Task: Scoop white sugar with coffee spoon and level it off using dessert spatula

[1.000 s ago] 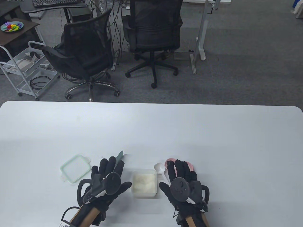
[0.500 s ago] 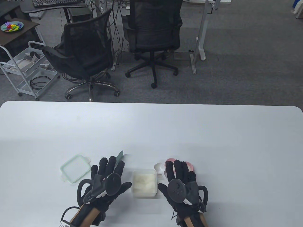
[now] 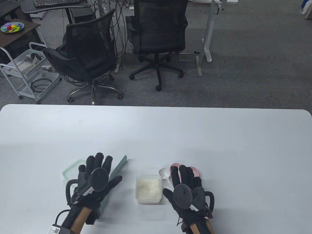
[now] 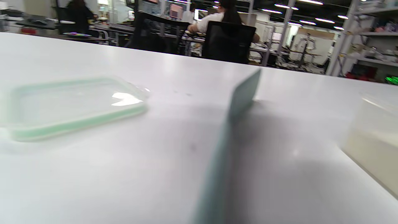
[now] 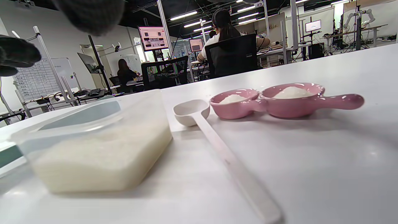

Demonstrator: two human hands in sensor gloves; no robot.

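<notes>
A clear tub of white sugar (image 3: 148,189) stands on the table between my hands. The white coffee spoon (image 3: 164,173) lies to its right, its handle running under my right hand (image 3: 185,180). That hand hovers flat and open above the spoon; in the right wrist view the spoon (image 5: 192,112) lies free on the table. The green dessert spatula (image 3: 120,167) lies to the left of the tub. My left hand (image 3: 97,170) is open with fingers spread, just left of the spatula. In the left wrist view the spatula (image 4: 244,93) lies untouched.
A green-rimmed lid (image 3: 70,170) lies partly under my left hand and shows in the left wrist view (image 4: 71,105). A pink double dish (image 3: 195,170) holding sugar sits beyond my right hand, also in the right wrist view (image 5: 270,99). Office chairs stand past the table's far edge.
My left hand has moved left off the spatula and now lies partly over the lid, leaving the spatula uncovered. My right hand has barely moved.
</notes>
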